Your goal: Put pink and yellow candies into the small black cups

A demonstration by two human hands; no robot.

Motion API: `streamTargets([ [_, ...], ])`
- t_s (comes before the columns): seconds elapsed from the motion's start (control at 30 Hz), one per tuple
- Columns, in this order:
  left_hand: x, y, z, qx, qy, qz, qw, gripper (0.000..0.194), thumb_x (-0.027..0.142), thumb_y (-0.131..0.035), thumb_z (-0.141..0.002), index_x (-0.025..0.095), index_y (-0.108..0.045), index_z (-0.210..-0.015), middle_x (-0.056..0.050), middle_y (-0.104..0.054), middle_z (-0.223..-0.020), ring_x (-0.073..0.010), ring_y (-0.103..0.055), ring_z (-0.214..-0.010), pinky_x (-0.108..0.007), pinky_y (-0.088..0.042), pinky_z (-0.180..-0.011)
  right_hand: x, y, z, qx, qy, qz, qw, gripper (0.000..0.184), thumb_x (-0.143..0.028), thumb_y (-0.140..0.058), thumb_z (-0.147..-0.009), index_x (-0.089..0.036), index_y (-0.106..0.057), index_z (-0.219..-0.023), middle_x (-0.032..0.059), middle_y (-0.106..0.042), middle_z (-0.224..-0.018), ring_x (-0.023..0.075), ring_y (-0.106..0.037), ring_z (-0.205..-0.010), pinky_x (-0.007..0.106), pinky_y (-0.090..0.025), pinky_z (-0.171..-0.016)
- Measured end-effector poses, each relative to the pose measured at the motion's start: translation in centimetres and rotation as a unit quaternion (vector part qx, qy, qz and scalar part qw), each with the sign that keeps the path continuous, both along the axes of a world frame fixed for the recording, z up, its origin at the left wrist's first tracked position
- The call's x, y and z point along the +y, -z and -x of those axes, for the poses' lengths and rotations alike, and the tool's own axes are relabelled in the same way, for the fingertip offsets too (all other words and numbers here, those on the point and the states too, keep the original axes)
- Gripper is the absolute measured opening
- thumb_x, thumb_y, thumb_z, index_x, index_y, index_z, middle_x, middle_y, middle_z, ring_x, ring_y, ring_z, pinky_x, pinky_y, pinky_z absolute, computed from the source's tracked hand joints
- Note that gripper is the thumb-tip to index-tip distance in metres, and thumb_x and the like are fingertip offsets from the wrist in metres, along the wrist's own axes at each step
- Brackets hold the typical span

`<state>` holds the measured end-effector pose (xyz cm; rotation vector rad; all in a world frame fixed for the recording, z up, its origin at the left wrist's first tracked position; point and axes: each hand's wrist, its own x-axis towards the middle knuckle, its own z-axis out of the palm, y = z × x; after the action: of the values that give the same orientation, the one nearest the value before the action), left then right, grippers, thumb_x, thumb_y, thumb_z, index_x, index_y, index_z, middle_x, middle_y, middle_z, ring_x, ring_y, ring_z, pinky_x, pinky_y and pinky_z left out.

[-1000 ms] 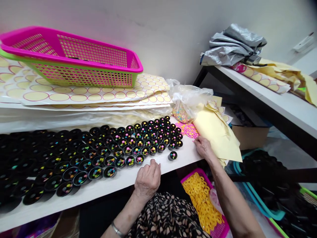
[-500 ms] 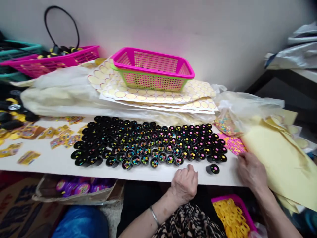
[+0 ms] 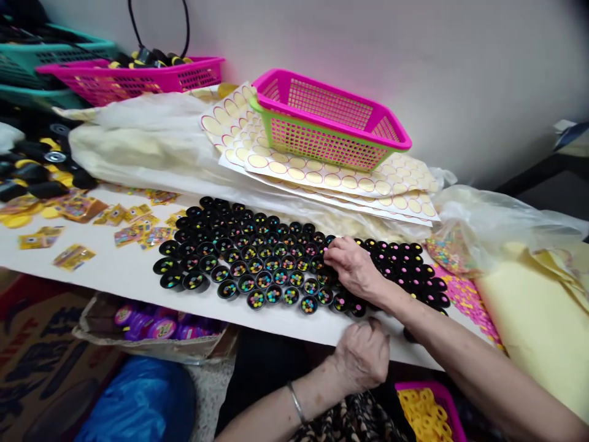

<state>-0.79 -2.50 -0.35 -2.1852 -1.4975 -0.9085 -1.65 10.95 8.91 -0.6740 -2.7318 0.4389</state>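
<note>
Several small black cups (image 3: 257, 264) holding coloured beads stand packed together on the white table (image 3: 129, 276). My right hand (image 3: 352, 267) reaches left over the cups, its fingers curled down with the tips among the cups near the cluster's middle; what they pinch is hidden. My left hand (image 3: 363, 356) rests at the table's front edge, fingers curled under, with a metal bangle on the wrist. One black cup sits partly hidden behind my right forearm.
A pink and green basket (image 3: 331, 120) sits on sheets of round stickers (image 3: 322, 178). A clear bag of coloured beads (image 3: 453, 248) and yellow paper (image 3: 538, 307) lie at right. Yellow packets (image 3: 73, 255) scatter at left. A pink tray of yellow rings (image 3: 427, 414) and a cardboard box (image 3: 156, 328) sit below.
The view has swung left. My right hand left the yellow paper and moved left onto the black cups. My left hand stays at the table edge.
</note>
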Motion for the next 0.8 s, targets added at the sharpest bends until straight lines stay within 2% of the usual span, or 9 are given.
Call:
streamTargets([
  [0.13, 0.0, 0.0, 0.1, -0.005, -0.001, -0.01, 1.0, 0.013, 0.021, -0.048, -0.077, 0.011, -0.057, -0.077, -0.013, -0.062, -0.087, -0.0152, -0.05, -0.061, -0.031, -0.022, -0.048, 0.3, 0.6, 0.9, -0.027, -0.008, -0.021, 0.999, 0.018, -0.018, -0.044, -0.083, -0.019, -0.06, -0.076, 0.0032, -0.054, -0.079, 0.0159, -0.041, -0.077, 0.028, -0.032, -0.067],
  [0.47, 0.1, -0.1, 0.2, -0.02, 0.01, 0.008, 1.0, 0.011, 0.02, -0.046, -0.077, 0.013, -0.054, -0.074, -0.011, -0.062, -0.081, -0.0162, -0.05, -0.06, -0.032, -0.023, -0.048, 0.0, 0.9, 1.6, -0.069, -0.015, -0.067, 0.995, 0.02, -0.015, -0.041, -0.083, -0.019, -0.059, -0.075, 0.0028, -0.052, -0.075, 0.0153, -0.036, -0.073, 0.029, -0.028, -0.065],
  [0.8, 0.1, 0.6, 0.0, -0.022, 0.005, 0.002, 1.0, 0.01, 0.018, -0.046, -0.074, 0.014, -0.055, -0.073, -0.011, -0.061, -0.08, -0.0164, -0.049, -0.061, -0.032, -0.023, -0.049, -0.1, 1.1, 1.6, -0.078, -0.014, -0.098, 0.992, 0.019, -0.011, -0.04, -0.08, -0.017, -0.056, -0.072, 0.0028, -0.051, -0.076, 0.0154, -0.036, -0.074, 0.029, -0.026, -0.064],
])
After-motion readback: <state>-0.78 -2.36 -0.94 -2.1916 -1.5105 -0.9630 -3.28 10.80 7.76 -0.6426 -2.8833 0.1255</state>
